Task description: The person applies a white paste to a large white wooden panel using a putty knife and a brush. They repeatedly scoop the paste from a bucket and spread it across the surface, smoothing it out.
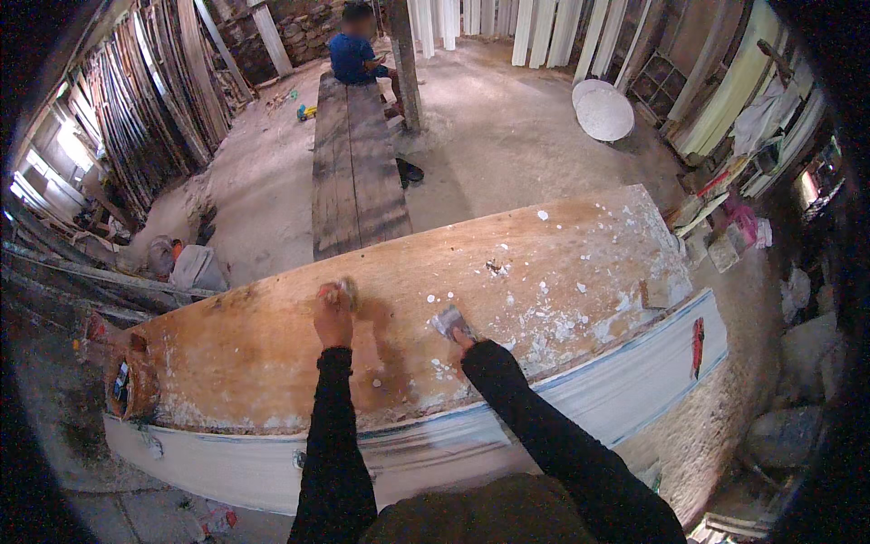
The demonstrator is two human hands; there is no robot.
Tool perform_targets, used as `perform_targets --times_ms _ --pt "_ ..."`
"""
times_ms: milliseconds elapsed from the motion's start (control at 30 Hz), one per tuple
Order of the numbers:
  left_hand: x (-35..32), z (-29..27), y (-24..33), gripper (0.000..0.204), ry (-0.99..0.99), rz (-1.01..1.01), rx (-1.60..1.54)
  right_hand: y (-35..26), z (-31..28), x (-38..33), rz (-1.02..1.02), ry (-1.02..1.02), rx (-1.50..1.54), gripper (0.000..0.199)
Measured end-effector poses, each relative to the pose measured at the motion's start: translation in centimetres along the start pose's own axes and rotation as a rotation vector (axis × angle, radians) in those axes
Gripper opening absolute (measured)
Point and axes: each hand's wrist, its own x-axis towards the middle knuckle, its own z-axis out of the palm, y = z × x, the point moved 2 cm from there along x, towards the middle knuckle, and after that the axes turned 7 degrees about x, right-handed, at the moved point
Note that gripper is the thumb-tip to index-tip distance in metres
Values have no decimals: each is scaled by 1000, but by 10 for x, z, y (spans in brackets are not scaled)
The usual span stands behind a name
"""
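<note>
best to angle low the scraper grasped in right hand, midway between long edges of the wooden board, clasping a blurred object in left hand nearer the far edge

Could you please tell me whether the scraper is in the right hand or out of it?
The scraper is in the right hand: its flat end juts out beyond the grip.

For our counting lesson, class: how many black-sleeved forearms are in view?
2. The left sleeve crosses the wooden board to the left hand, holding a blurred object; the right sleeve crosses to the right hand, holding a flat-bladed scraper. None appears hidden.
</note>
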Motion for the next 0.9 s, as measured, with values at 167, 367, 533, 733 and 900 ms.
perform_targets --times_ms 167,367,533,733,900 --pt "-35 -38 6 15 -78 -139 7 -63 -3 52 -294 50 -721 23" --pt "-61 -73 -18 14 -7 -188 -269 -65 -23 -13 -466 20 -480 20" --pt "-92 -86 3 13 -122 -312 -126 -41 -15 9 -302 58 -637 21" --pt "-127 -96 -9 14 -84 -290 -389 -65 -26 26 -248 -45 -683 21" --pt "-144 -96 -34 15 -94 -269 -181 -38 -26 13 -244 44 -645 21"
